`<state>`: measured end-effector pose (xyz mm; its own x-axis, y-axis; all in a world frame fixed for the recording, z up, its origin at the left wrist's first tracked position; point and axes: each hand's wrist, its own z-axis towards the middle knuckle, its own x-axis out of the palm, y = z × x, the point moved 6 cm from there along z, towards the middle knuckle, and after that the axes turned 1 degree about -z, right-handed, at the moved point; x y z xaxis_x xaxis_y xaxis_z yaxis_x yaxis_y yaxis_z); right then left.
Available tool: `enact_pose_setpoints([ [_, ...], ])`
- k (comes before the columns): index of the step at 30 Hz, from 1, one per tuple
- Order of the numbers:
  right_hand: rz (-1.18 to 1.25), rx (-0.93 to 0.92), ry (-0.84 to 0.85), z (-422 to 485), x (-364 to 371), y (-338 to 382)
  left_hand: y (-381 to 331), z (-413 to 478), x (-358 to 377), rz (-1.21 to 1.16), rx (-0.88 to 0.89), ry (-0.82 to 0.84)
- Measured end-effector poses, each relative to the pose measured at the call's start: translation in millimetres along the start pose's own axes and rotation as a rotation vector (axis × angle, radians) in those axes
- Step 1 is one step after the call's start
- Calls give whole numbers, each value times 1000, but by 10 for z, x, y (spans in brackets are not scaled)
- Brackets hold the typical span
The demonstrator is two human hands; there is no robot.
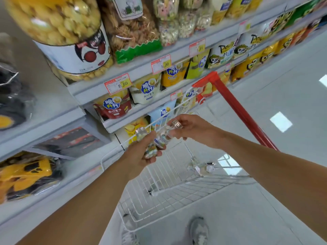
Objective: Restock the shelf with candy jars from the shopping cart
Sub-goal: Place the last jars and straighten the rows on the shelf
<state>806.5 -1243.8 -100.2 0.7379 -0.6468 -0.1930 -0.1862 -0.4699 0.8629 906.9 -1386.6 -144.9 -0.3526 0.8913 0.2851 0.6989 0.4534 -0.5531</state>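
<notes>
Far left on the shelf (141,72) there's a huge snack tub (67,36) full of yellow puffs, with bags of chips on the rows under it.

The left hand (139,153) is out over the front of the cart (159,200) and grips a small clear candy jar (147,145). Its fingers (156,154) are curled around the lower body. The jar's long axis is close to upright and leans a bit, with the silver screw lid up and tipped toward the shelf. You can see pale mixed candies through the glass.

Just to the right, nearly touching it, is a second jar (163,137) held by the right hand (192,129). The fingers and thumb pinch it up near the lid end. This one lies on a slant, with the silver lid up and to the right and the base down and left toward the first jar. It has the same clear body, with a pale label band around it. It's pretty blurry, so I can't read anything on it.

Lower down, a third jar (200,167) lies in the white wire cart, too blurred to tell which way it points. The cart's red handle (235,106) runs along the right side.
</notes>
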Motion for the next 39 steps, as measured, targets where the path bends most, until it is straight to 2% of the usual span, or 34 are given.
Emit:
enact_pose_setpoints([
  [5, 52, -117, -106, -103, -261, 570, -506, -465, 236, -79, 157, -72],
  [11, 49, -272, -102, -275, -471, 1401, -1093, -1103, 358, -97, 447, -241],
  [16, 37, -428, -196, -421, -621, 2136, -1620, -1608, 429, 211, 709, -367],
  [19, -7, -535, -247, -536, -696, 2570, -1984, -1920, 479, 279, 842, -462],
  [27, -73, -743, -363, -734, -960, 3564, -2849, -2675, 833, 496, 1197, -574],
  [35, -322, -950, -426, -716, -1233, 4208, -3506, -2927, 1136, 698, 1388, -787],
  [37, -354, -985, -430, -623, -1315, 4301, -3624, -2944, 1208, 827, 1441, -888],
  [39, -393, -1012, -443, -532, -1381, 4375, -3731, -2953, 1253, 998, 1443, -1115],
])
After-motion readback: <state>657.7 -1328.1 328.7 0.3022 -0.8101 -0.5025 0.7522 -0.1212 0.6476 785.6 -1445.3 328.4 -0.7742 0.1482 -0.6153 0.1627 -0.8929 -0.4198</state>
